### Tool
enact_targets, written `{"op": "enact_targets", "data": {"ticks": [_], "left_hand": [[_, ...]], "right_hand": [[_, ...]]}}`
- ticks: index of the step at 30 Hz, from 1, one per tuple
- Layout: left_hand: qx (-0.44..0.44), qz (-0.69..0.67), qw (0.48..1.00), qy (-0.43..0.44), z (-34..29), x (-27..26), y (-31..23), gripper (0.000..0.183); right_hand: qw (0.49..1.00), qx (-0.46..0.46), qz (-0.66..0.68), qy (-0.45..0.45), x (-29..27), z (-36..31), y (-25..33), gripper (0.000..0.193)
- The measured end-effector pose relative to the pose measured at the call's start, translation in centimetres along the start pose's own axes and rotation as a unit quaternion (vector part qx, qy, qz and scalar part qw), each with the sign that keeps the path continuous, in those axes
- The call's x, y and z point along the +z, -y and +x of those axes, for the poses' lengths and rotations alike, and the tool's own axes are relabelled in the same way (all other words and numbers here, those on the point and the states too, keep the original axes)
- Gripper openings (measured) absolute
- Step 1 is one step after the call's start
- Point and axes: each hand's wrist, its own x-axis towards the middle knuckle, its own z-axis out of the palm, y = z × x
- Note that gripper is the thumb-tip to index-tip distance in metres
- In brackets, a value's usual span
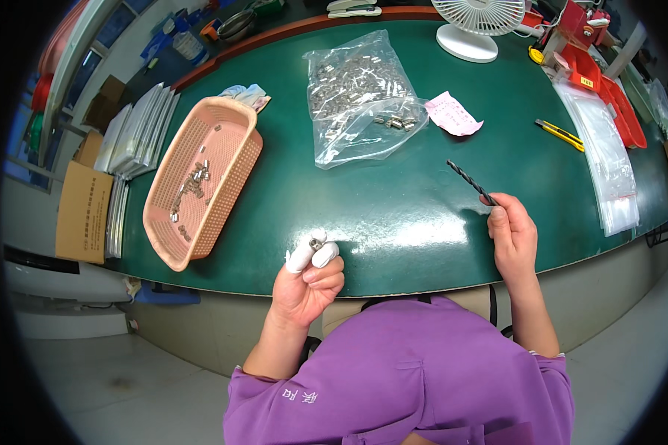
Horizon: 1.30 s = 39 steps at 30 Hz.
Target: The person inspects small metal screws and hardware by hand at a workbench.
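My left hand [308, 280] is raised at the table's near edge, with white finger cots on its thumb and forefinger pinching a small metal part [316, 242]. My right hand [512, 236] grips a dark twist drill bit [470, 182] by its lower end, the bit pointing up and to the left over the green table [393, 215]. A clear plastic bag [356, 96] full of small metal parts lies further back, with several loose parts at its mouth. To the left a pink plastic basket [226, 122] holds several more metal parts.
A pink paper slip [453, 115] lies beside the bag. A white desk fan [471, 22] stands at the back. A yellow utility knife [560, 134], clear plastic bags [605, 159] and red trays [608, 89] are at the right. Stacked sheets and cardboard boxes [85, 211] sit left of the table.
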Motion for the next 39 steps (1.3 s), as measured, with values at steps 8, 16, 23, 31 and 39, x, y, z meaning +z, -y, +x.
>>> {"op": "enact_targets", "data": {"ticks": [8,16,23,31,39], "left_hand": [[-0.033,-0.025,0.999,0.016,0.1,0.2,0.1,0.022],[-0.025,0.006,0.999,0.042,0.2,-0.2,0.2,0.021],[0.118,0.244,0.962,0.02,0.2,0.4,1.2,0.01],[0.222,0.403,0.888,-0.014,0.1,0.4,1.7,0.019],[0.226,0.42,0.878,-0.034,0.2,0.2,1.8,0.023]], "right_hand": [[1.0,-0.005,0.014,0.0,0.0,0.0,0.1,0.018],[1.0,-0.01,0.009,-0.003,0.0,-0.1,-0.1,0.018],[1.0,-0.002,0.013,-0.004,-0.1,-0.2,-0.3,0.017],[1.0,-0.009,0.001,-0.005,-0.1,-0.1,-0.1,0.018],[1.0,-0.013,-0.006,-0.005,-0.1,-0.1,-0.2,0.019]]}}
